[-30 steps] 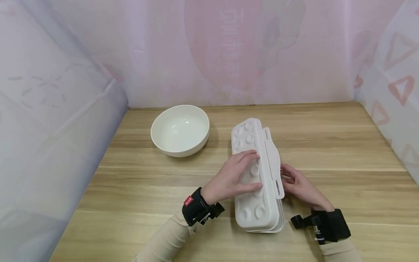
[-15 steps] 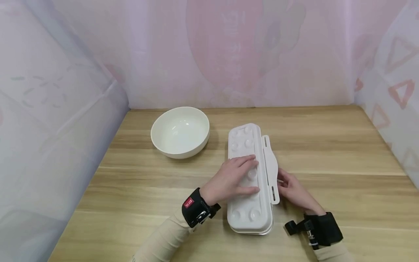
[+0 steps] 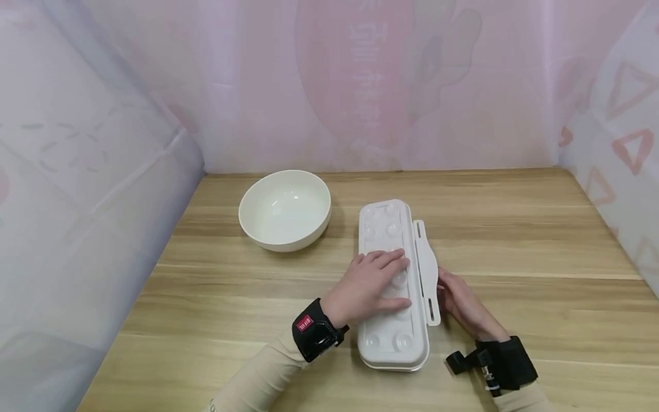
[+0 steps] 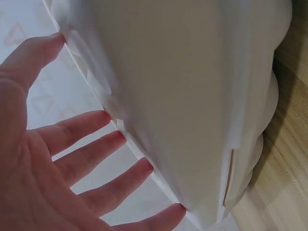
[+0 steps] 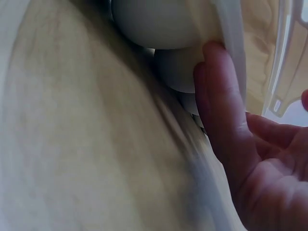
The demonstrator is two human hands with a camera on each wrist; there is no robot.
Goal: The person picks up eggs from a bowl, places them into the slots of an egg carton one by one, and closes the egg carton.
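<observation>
You are pressing your left hand [image 3: 374, 281] flat on the lid of the white egg box [image 3: 393, 286], fingers straight and spread across the dimpled top, so the box is being pinned to the surface [image 3: 515, 252] rather than gripped; the left wrist view is showing those fingers [image 4: 91, 159] lying open against the white plastic. That flat palm is keeping the lid down and the box from sliding.

Your right hand [image 3: 460, 300] is sitting at the box's right side, by the long latch flap [image 3: 427, 274] that is standing out from the lid's edge. In the right wrist view its fingers [image 5: 219, 110] are lying straight along the rim of the box [image 5: 231, 57], touching it without closing round it, which looks like steadying or feeling for the catch.

The box is lying lengthwise, running from near the front edge of the surface toward the back edge, about midway between the left and right edges. A white bowl [image 3: 285, 209] is standing well apart, toward the back left corner, out of the hands' way.
</observation>
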